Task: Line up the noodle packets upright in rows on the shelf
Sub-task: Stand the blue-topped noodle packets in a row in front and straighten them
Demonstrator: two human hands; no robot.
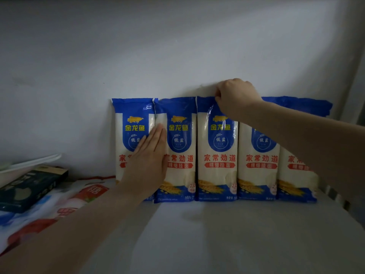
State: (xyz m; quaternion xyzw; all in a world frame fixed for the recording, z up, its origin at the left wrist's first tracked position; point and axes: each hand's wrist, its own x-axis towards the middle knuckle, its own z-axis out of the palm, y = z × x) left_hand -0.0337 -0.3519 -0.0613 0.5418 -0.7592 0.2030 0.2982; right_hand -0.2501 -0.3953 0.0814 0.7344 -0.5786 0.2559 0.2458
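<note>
White shelf (227, 234), five noodle packets (217, 155) upright in a row against the wall. Left hand (150, 159) flat, fingers straight, pressing the first two. Right hand (235, 93) pinches third packet's top edge.

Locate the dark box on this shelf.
In the head view, the dark box lies flat at the far left, atop red-and-white bags, left of the upright noodle packets.
</note>
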